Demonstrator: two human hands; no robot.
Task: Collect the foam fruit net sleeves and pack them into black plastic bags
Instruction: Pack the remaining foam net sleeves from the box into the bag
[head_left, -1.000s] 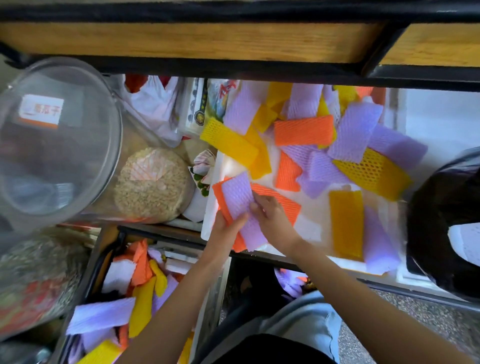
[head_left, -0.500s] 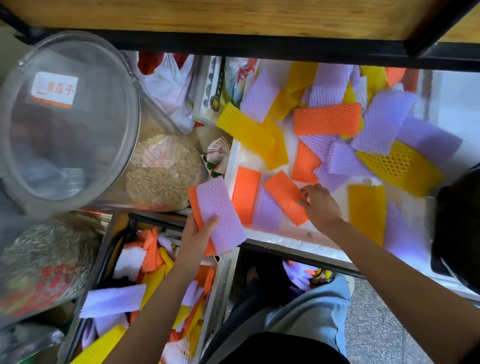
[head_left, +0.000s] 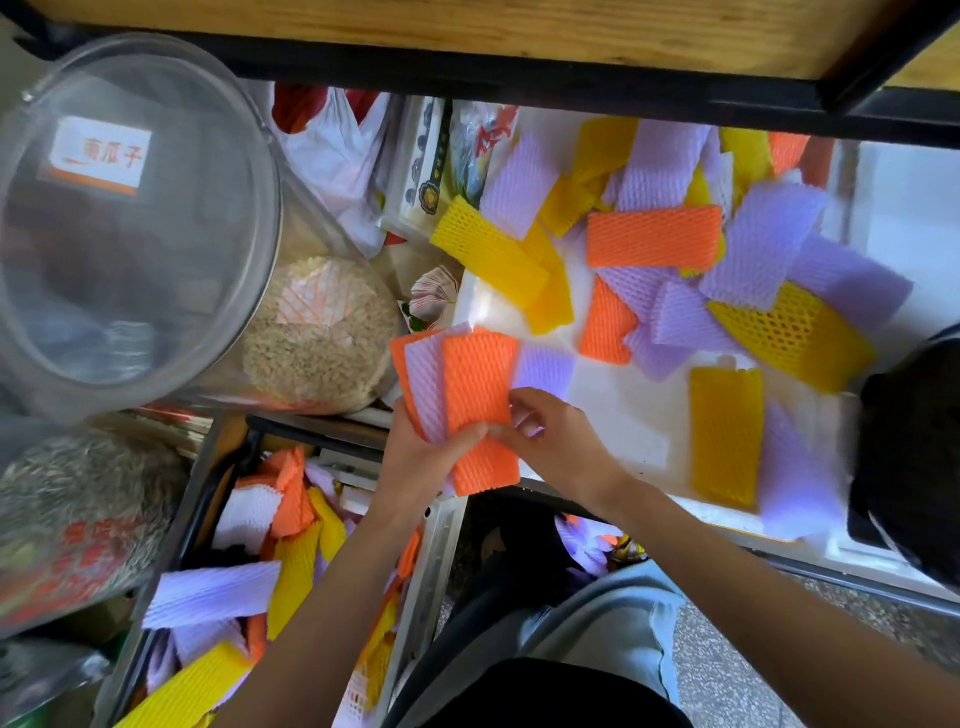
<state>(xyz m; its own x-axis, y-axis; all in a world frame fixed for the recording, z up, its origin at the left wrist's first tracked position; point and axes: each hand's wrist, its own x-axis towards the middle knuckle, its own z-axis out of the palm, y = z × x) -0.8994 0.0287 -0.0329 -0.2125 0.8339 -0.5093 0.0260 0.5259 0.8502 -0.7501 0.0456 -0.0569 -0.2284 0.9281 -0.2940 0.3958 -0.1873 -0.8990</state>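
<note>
1. Because the sleeves look to be gathered into one flat bundle before bagging (my reading, not a certainty), the left hand (head_left: 421, 460) grips a stack of foam net sleeves (head_left: 423, 379) from below. Its thumb lies across the front, over the near-left corner of the white foam tray (head_left: 623, 415).
2. The right hand (head_left: 558, 441) has its fingers curled and pinches the front orange sleeve (head_left: 478, 384) at its lower edge, probably to square it onto the stack.
3. Three layers show in the stack: two orange with one purple between.
4. Loose on the tray are two orange sleeves in plain view and at least five yellow. The purple ones overlap too much for a firm count (six or more).
5. One black plastic bag (head_left: 914, 467) sits at the tray's right end, well apart from both hands.
6. A crate (head_left: 434, 571) below holds more sleeves, too jumbled to count.
</note>
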